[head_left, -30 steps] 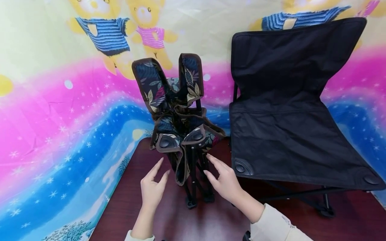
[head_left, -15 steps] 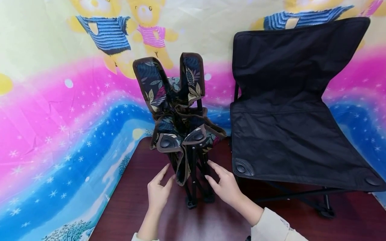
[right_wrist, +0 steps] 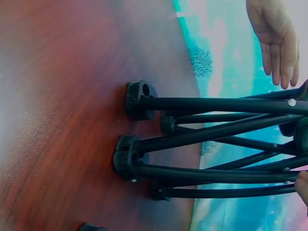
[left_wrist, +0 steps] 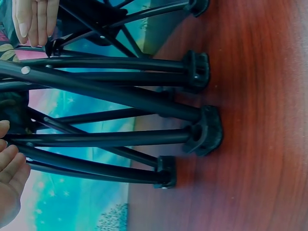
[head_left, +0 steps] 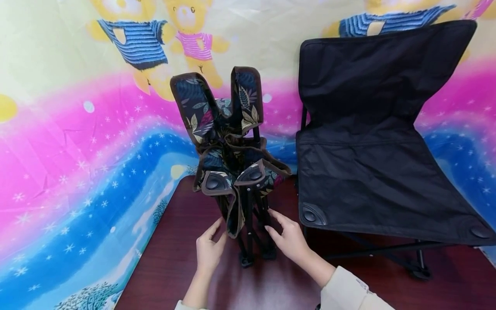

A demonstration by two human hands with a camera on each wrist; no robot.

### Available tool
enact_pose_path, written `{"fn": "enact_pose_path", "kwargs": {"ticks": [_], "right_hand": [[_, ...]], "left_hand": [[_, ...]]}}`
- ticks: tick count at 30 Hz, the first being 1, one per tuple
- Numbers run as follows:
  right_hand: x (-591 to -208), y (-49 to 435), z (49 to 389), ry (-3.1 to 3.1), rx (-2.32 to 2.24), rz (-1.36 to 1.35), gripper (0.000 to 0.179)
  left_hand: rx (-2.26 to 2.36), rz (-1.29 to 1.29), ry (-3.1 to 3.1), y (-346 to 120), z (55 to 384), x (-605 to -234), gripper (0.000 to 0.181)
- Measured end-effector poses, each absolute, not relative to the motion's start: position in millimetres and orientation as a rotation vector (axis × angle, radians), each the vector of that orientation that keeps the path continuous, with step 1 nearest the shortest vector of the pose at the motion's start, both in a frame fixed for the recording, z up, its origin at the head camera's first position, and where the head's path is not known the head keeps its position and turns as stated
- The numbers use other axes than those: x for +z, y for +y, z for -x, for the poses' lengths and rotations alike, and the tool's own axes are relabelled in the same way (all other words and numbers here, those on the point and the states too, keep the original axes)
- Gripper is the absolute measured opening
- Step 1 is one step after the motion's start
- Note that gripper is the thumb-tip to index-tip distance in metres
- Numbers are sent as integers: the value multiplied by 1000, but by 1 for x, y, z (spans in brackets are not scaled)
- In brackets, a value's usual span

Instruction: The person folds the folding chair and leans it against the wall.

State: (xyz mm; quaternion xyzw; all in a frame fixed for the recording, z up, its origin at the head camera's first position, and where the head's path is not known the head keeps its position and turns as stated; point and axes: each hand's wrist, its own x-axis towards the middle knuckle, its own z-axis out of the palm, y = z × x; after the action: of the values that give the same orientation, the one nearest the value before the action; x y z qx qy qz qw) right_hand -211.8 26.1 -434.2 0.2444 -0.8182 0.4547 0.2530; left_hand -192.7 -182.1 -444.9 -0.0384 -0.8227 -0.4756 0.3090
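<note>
A partly folded camping chair [head_left: 248,176] with dark leaf-print fabric stands upright on its bunched black legs [head_left: 249,232]. My left hand [head_left: 210,247] is at the left of the legs, fingertips by the hanging fabric flap. On the other side, my right hand [head_left: 289,234] has its fingers extended close to the right legs. In the left wrist view, the black feet [left_wrist: 207,132] rest on the tabletop, with the left hand [left_wrist: 9,180] at the view's edge. The right wrist view shows the left hand [right_wrist: 278,41] with straight fingers beside the tubes; just a bit of the right hand shows.
A black camping chair [head_left: 364,181] stands unfolded at the right, its near left corner close to my right hand. Both chairs are on a reddish-brown wooden table [head_left: 166,258]. A cloth backdrop [head_left: 58,107] printed with bears and snowflakes hangs behind and at the left.
My left hand has moved right and down, closer to the folded chair's legs. My right hand has lowered slightly beside them. The chairs have stayed in place.
</note>
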Motion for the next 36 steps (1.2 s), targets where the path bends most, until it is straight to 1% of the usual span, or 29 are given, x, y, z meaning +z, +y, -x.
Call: {"fn": "enact_pose_path", "kwargs": {"ticks": [6,17,27,36], "right_hand": [[-442,26,216,-2320,1365,-575,39],[-454,26,223,-2390,1591,-497,31],[-466,26,232,-2460,1644,-314,28],[-473,24,238,-2460,1642,-295,25]], "left_hand": [[-1373,107,-2154,-181,196,-457,32],[-1479,-2,-2164,-179,198,-470,27],[-1514,-127,-2210,-176,202,-478,27],[-1468,-169,-2228,-173,208,-488,22]]}}
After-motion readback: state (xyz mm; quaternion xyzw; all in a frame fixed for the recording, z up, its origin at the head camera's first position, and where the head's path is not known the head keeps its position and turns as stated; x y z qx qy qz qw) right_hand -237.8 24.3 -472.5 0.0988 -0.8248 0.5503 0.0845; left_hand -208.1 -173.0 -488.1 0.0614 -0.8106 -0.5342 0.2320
